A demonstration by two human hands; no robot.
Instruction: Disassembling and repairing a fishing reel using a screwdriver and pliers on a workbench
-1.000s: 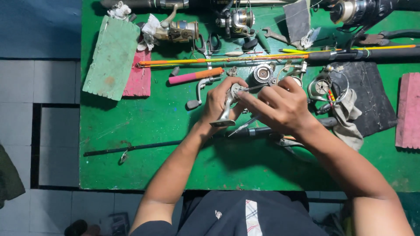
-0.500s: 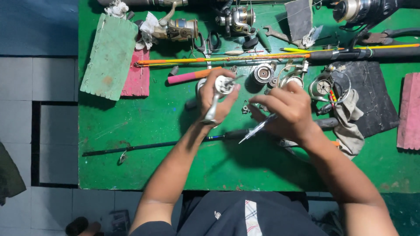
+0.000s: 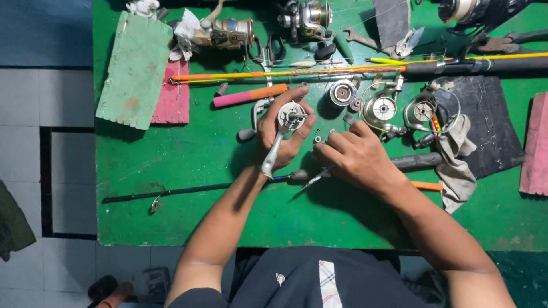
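Item in hand: silver fishing reel body, gear side up, w/ its long stem pointing down toward the person. Held just above the green table, centre of the work area. Left hand is clamped round it: thumb on the right of the round housing, fingers curled over the top and left edge.

Right hand sits just beside, to the right, knuckles up, fingers bunched together on a thin metal tool whose tip sticks out lower left. Cannot tell exactly how the fingertips pinch it; they are hidden under the hand. Small metal bits lie between the two hands.

Under both hands: a dark rod running left-right across the table, w/ a thicker black grip emerging right of the right hand.

Above the reel body: pink-and-orange handled tool, a loose spool, and a long yellow-orange rod spanning the table. Right of the spool: two more stripped reel frames w/ wire bails, near a grey rag and a black mat.

Top edge: two assembled reels, a wrench. Left side: pale green board overlapping a pink block. Another pink block at the far right edge.
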